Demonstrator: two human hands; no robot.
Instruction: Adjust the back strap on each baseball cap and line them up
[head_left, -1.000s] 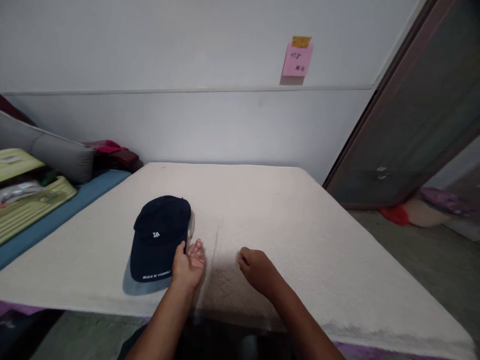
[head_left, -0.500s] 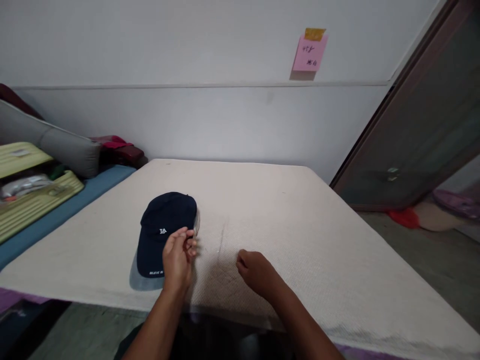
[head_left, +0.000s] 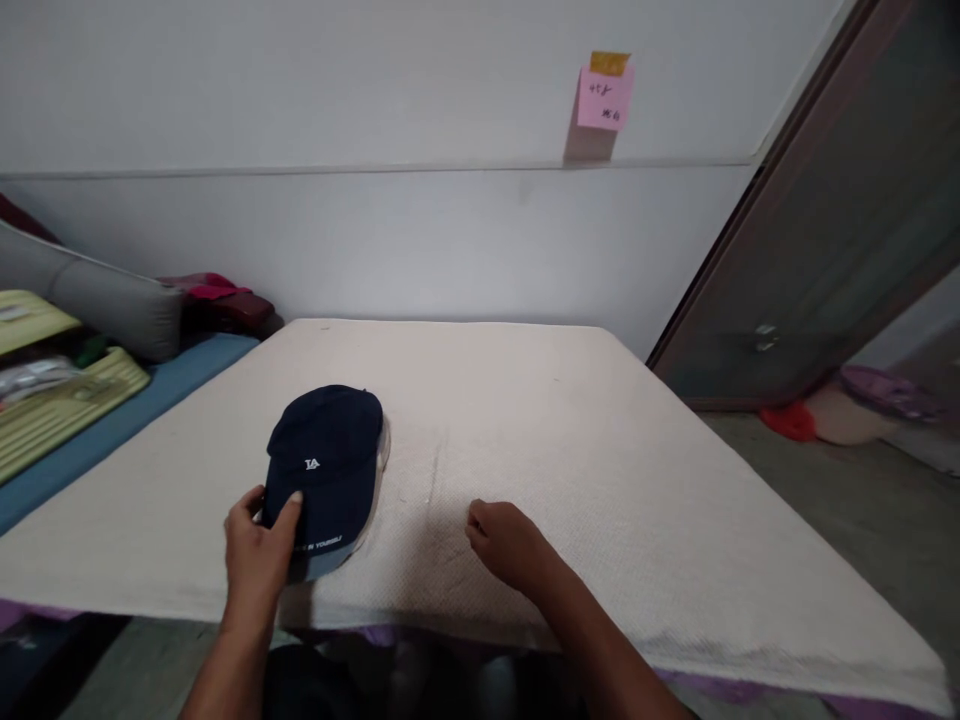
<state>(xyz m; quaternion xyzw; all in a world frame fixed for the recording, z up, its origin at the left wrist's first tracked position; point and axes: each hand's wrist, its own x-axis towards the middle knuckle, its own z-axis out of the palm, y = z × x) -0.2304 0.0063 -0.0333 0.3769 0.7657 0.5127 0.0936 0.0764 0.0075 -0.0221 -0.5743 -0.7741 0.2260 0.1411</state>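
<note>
A navy baseball cap (head_left: 330, 430) with white lettering lies on the pale cloth of the table (head_left: 510, 400), its brim toward me. My left hand (head_left: 259, 545) is closed on the left edge of the brim, thumb on top and fingers at the side, partly hidden below. A greyish layer shows under the brim's front edge; I cannot make out what it is. To the right of the cap, apart from it, my right hand (head_left: 506, 545) is closed low over the cloth. Whatever its fingers hold, if anything, is hidden.
At the left, a grey cushion (head_left: 97, 295) and a yellow-green ridged case (head_left: 75, 410) with things in it rest on a blue surface (head_left: 187, 375). A pink note (head_left: 606, 98) is taped to the wall. A dark-framed door (head_left: 810, 230) stands at the right.
My left hand has moved left from the cap's right side to the brim's left edge and taken hold. The cap has turned slightly. My right hand stays closed in nearly the same place.
</note>
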